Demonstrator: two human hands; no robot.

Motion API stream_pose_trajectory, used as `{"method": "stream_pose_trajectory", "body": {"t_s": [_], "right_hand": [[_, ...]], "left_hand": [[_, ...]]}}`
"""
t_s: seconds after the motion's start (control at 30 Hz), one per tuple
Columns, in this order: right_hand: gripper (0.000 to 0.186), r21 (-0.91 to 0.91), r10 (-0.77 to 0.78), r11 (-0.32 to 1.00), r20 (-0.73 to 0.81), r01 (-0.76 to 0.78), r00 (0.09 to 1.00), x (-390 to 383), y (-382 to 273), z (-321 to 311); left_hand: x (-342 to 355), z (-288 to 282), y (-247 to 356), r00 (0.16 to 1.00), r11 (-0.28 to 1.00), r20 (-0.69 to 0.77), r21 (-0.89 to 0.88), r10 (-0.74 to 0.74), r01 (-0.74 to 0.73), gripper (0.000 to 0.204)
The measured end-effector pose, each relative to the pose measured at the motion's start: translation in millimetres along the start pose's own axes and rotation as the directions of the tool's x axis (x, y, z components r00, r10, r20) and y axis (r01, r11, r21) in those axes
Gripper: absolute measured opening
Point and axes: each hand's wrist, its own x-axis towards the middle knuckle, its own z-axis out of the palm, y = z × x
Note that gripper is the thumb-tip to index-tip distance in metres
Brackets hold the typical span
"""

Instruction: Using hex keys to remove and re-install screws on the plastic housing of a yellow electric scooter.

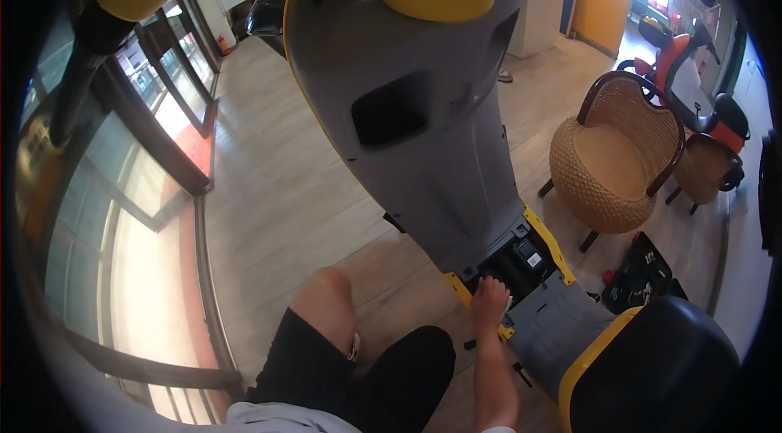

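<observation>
A yellow and grey motor scooter (423, 180) stands in front of me, its black seat (660, 372) at the lower right. The floorboard has an opening with a black compartment (509, 270), where a black box with a white label (532, 260) sits. My right hand (490, 303) reaches to the near edge of this opening, fingers curled down. A small pale bit shows beside the fingers, but what they grip is hidden. Next to the hand runs a yellow side trim (459, 286). My left hand is out of sight; my bent knees (330, 294) show left of the scooter.
An open black tool case (643, 274) lies on the floor beyond the scooter. Past it stand a woven rattan chair (615, 160), a second chair (707, 168) and a red scooter (672, 62). Glass doors (122, 197) line the left, with a fire extinguisher (223, 45) farther back.
</observation>
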Motion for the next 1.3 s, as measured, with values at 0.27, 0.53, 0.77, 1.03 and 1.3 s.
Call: {"method": "stream_pose_trajectory", "body": {"t_s": [0.27, 0.53, 0.77, 1.03, 1.3], "right_hand": [[0.014, 0.054, 0.086, 0.995, 0.020, -0.087, 0.996, -1, -3, -7], [0.014, 0.078, 0.127, 0.989, -0.049, -0.123, 0.991, 0, -7, -14], [0.012, 0.089, 0.043, 0.995, -0.053, -0.038, 0.998, -4, -3, -8], [0.010, 0.061, 0.040, 0.998, -0.124, -0.033, 0.991, -7, -12, -12], [0.013, 0.145, 0.110, 0.985, -0.121, -0.092, 0.986, -10, -10, -8]], "left_hand": [[1, -17, 34, 0.998, 0.998, 0.034, 0.039, -0.054, 0.052, 0.039], [-20, -52, 102, 0.988, 0.999, -0.147, -0.016, -0.053, 0.051, 0.035], [-83, 17, 216, 0.979, 0.885, -0.047, -0.438, -0.199, 0.159, 0.033], [-99, 208, 368, 0.854, 0.456, 0.411, -0.723, -0.321, 0.519, 0.028], [-110, 222, 452, 0.704, 0.201, 0.514, -0.853, 0.489, 0.482, 0.041]]}}
